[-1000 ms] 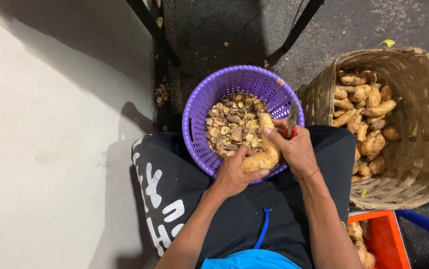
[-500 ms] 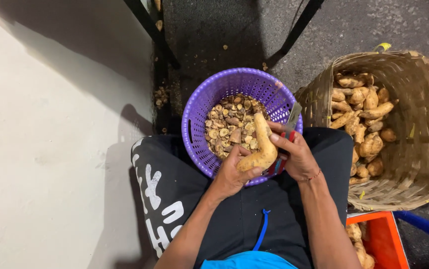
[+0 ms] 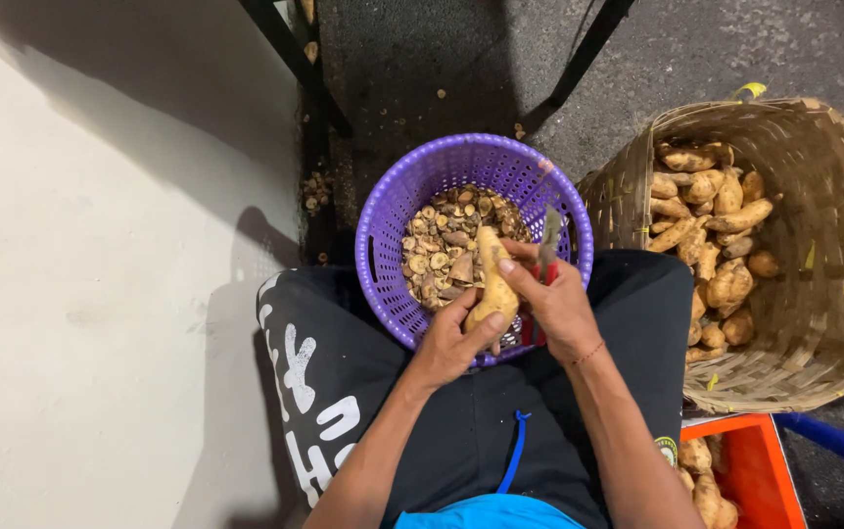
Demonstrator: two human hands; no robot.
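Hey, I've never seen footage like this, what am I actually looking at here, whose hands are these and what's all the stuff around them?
This is a single view from a camera worn on a seated person's head, looking down at their lap. No machine is involved, only two bare hands. The left hand holds a pale sweet potato over a purple plastic basket that rests against the knees and contains cut-off ends and scraps. The right hand grips a small knife with a red handle beside the potato. To the person's right stands a woven basket full of sweet potatoes, and an orange crate with a few more sits on the ground.
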